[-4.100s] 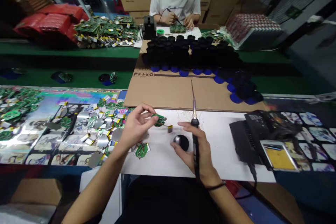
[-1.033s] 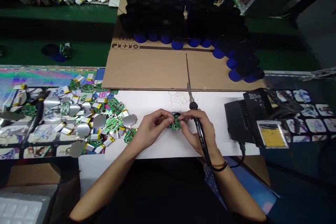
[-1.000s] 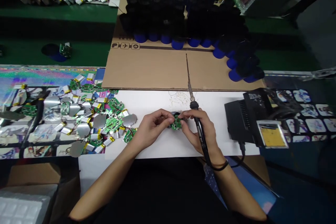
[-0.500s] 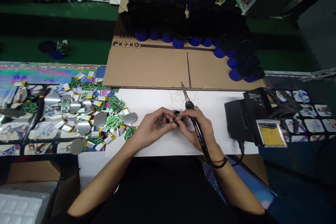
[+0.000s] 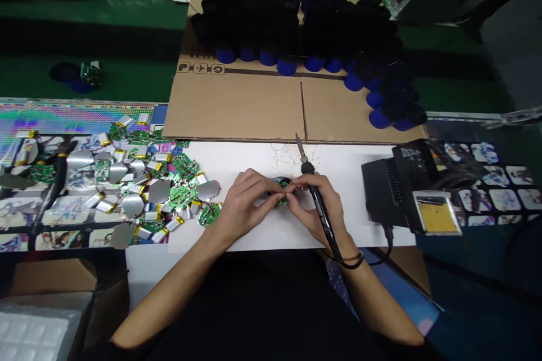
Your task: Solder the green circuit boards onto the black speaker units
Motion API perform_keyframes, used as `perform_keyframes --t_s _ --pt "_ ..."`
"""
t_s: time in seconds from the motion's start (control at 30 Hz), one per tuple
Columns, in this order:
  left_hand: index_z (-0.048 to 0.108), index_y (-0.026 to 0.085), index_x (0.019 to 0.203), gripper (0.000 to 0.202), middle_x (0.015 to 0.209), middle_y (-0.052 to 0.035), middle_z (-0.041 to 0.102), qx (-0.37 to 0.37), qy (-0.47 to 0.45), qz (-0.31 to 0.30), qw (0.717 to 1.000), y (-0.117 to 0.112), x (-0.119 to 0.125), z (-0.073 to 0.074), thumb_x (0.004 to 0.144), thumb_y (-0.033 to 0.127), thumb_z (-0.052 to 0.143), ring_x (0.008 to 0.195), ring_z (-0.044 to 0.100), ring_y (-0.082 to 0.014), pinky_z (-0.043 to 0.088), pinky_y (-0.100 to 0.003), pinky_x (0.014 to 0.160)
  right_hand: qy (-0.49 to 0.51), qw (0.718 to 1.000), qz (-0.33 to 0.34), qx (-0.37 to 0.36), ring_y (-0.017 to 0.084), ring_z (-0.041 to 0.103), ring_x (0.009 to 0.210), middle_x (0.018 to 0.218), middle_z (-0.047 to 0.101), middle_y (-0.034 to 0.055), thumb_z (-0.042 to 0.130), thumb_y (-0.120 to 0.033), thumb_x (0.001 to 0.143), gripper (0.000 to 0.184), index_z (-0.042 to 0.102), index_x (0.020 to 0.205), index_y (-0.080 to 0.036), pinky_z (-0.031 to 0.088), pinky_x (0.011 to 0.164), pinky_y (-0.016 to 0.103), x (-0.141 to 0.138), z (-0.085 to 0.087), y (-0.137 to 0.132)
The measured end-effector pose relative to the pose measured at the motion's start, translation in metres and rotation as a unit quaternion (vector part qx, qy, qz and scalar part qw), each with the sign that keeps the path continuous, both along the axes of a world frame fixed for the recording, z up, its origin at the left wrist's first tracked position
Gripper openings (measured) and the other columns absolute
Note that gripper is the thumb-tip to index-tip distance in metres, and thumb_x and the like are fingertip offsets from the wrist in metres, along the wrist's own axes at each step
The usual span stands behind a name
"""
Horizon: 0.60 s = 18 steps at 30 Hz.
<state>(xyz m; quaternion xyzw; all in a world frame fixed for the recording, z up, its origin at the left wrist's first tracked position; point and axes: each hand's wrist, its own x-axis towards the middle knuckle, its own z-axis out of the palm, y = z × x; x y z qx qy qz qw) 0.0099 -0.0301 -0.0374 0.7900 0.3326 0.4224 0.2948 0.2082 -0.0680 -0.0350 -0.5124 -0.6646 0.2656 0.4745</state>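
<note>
Both my hands meet in the middle of the white sheet (image 5: 237,161). My left hand (image 5: 243,203) is curled, with thumb and fingers pinched on the near-left edge of the board (image 5: 282,199), a little round green one. My right hand (image 5: 315,208) pinches the same board from the other side with thumb and forefinger. The rest of that hand is wrapped round the iron (image 5: 320,215), so it's closed on two things at once. The iron's tip points up and away from me, clear of the board, over some thin wire scribbles on the sheet. Its cord runs back past my wrist.

The board sits just off the sheet, right on top of a small black round part (image 5: 277,183). I can't tell if the two are touching.

Off to my left is the pile (image 5: 144,180) of more green boards and silver battery packs, spilling over the sheet's edge. On my right is the black station (image 5: 402,186), near my right hand but not touching it. Behind the sheet there's flat cardboard (image 5: 254,107), and on its far side a crowd of black cans (image 5: 296,17) with blue bases, some tipped over on the right.
</note>
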Motion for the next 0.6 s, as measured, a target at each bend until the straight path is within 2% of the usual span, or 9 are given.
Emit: perform_keyframes --t_s 0.2,0.33,0.4,0.5,0.6 --pt "0.071 0.019 0.099 0.002 0.101 -0.0062 0.069 -0.137 -0.019 -0.03 0.99 -0.004 -0.004 0.005 0.099 0.02 0.072 0.1 0.066 -0.0199 0.054 -0.034 0.088 -0.012 0.999 0.027 -0.012 0.018 0.07 0.086 0.094 0.075 -0.0006 0.072 -0.01 0.091 0.038 0.061 0.121 -0.03 0.06 0.082 0.033 0.003 0.002 -0.007" --pt "0.069 0.02 0.099 0.006 0.106 -0.0059 0.073 -0.098 0.022 -0.058 0.993 0.0 -0.01 0.007 0.099 0.014 0.068 0.103 0.067 -0.02 0.053 -0.036 0.093 -0.013 0.999 0.019 -0.044 0.018 0.07 0.085 0.095 0.075 0.0009 0.069 -0.017 0.096 0.026 0.066 0.119 -0.028 0.059 0.082 0.035 0.021 0.013 -0.02" --pt "0.068 0.02 0.1 0.009 0.108 -0.0056 0.075 -0.077 0.048 -0.08 0.993 0.002 -0.012 0.007 0.099 0.011 0.065 0.103 0.067 -0.0203 0.053 -0.037 0.095 0.03 0.997 0.013 -0.068 0.017 0.068 0.075 0.087 0.073 0.0011 0.06 -0.028 0.103 0.019 0.069 0.12 -0.027 0.057 0.07 0.033 0.031 0.02 -0.026" --pt "0.067 0.019 0.101 0.011 0.106 -0.0065 0.076 -0.067 0.082 -0.1 0.989 0.006 -0.012 0.007 0.099 0.01 0.061 0.1 0.066 -0.0215 0.053 -0.037 0.093 0.133 0.988 -0.026 -0.079 0.017 0.063 0.064 0.076 0.068 -0.0006 0.061 -0.043 0.103 0.032 0.066 0.129 -0.027 0.047 0.05 0.028 0.041 0.03 -0.027" --pt "0.066 0.019 0.099 0.012 0.102 -0.0069 0.076 -0.071 0.098 -0.104 0.987 0.009 -0.009 0.008 0.099 0.01 0.058 0.098 0.065 -0.0223 0.053 -0.038 0.091 0.178 0.979 -0.064 -0.083 0.017 0.065 0.063 0.078 0.07 -0.0002 0.073 -0.045 0.094 0.035 0.066 0.123 -0.028 0.044 0.044 0.026 0.048 0.037 -0.024"
